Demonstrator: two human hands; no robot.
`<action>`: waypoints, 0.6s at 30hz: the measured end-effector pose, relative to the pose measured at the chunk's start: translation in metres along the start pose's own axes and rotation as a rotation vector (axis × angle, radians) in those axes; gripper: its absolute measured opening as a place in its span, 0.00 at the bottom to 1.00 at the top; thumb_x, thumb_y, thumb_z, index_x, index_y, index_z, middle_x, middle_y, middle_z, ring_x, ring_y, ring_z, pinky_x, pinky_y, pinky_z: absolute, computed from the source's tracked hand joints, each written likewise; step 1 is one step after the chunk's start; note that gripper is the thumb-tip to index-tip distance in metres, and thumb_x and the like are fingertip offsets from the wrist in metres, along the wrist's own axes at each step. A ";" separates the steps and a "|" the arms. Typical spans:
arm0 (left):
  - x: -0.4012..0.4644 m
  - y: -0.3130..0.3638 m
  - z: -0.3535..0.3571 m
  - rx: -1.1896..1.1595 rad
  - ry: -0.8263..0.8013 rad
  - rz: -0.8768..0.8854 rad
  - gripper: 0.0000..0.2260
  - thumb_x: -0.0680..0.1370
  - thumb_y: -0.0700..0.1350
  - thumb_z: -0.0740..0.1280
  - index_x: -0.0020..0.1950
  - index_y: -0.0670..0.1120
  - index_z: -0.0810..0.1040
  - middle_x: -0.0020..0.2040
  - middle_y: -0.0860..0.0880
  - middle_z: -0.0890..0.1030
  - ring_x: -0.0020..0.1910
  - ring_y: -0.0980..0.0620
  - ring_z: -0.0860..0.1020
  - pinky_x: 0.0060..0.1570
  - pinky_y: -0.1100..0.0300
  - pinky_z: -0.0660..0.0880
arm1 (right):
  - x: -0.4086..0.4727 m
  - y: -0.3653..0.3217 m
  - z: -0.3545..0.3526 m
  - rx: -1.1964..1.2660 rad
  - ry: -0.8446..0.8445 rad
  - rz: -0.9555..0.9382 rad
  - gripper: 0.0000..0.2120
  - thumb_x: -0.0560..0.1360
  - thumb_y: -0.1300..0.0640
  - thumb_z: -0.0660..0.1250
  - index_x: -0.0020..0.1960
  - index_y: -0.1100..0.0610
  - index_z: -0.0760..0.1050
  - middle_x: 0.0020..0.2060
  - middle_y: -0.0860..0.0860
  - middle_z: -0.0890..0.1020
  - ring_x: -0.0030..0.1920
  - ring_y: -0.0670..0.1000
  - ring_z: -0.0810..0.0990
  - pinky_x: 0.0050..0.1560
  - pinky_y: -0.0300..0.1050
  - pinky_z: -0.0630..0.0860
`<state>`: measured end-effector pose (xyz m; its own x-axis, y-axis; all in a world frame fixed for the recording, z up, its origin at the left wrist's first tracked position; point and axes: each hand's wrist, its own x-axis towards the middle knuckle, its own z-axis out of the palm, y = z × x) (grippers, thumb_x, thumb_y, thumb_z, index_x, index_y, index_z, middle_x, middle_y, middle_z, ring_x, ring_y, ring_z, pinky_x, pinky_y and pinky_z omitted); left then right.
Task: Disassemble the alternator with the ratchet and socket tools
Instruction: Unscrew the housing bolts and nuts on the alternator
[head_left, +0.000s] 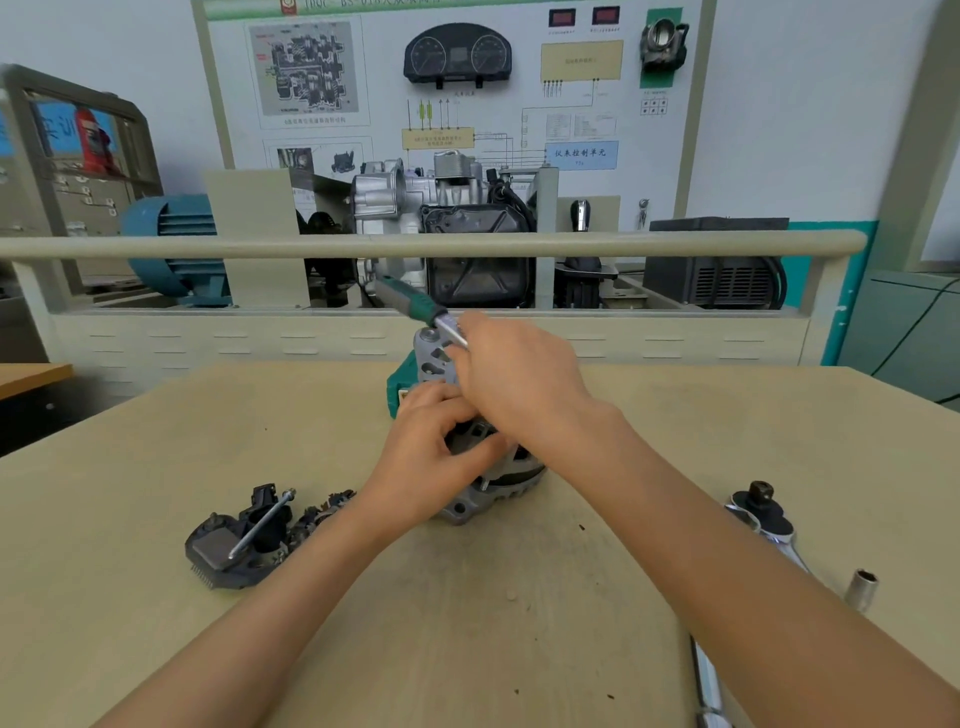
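We hold the alternator (483, 467) near the middle of the desk (156, 467), a little toward the far edge. Our left hand (431, 447) curls round its housing from the near left side, fingers bent over the top. Our right hand (514, 379) grips the metal shank of a green-handled tool (415, 301), whose handle points up and away to the left over the far edge; its working end is hidden under the hand, so we cannot tell where it meets the alternator. Behind the alternator, partly hidden, stands a green case (397, 389); what lies in it we cannot see.

Left of the alternator, well in from the left edge, lies a heap of removed dark parts (234, 540) with a long bolt (262, 522) resting across them. Toward the right edge lies the ratchet (763, 514), and nearer to us a loose socket (862, 587) stands just beside our right forearm.
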<state>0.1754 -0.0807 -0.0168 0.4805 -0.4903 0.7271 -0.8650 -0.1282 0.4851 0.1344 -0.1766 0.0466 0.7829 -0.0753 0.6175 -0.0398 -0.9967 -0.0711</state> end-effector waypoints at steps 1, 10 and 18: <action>0.001 0.000 -0.001 -0.012 -0.019 0.005 0.06 0.69 0.49 0.67 0.40 0.62 0.76 0.43 0.60 0.77 0.50 0.49 0.73 0.56 0.46 0.69 | 0.000 0.000 -0.001 -0.052 -0.007 -0.060 0.07 0.80 0.56 0.56 0.57 0.54 0.69 0.29 0.45 0.63 0.29 0.48 0.63 0.26 0.43 0.54; 0.020 -0.001 -0.021 -0.125 -0.296 -0.074 0.10 0.71 0.35 0.71 0.42 0.51 0.78 0.35 0.56 0.81 0.38 0.64 0.79 0.35 0.72 0.73 | -0.007 0.005 -0.012 -0.172 0.029 -0.424 0.20 0.78 0.39 0.51 0.52 0.52 0.74 0.41 0.49 0.72 0.43 0.52 0.68 0.44 0.45 0.58; 0.020 -0.010 -0.017 -0.164 -0.239 -0.034 0.17 0.68 0.32 0.73 0.35 0.56 0.80 0.31 0.56 0.81 0.34 0.65 0.78 0.33 0.74 0.71 | -0.010 -0.005 -0.008 0.144 -0.030 -0.173 0.16 0.81 0.50 0.51 0.65 0.56 0.67 0.43 0.52 0.77 0.45 0.55 0.77 0.38 0.46 0.66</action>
<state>0.1962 -0.0747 0.0013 0.4441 -0.6801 0.5833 -0.8046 -0.0163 0.5936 0.1223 -0.1714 0.0470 0.7885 0.0992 0.6071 0.1837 -0.9798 -0.0786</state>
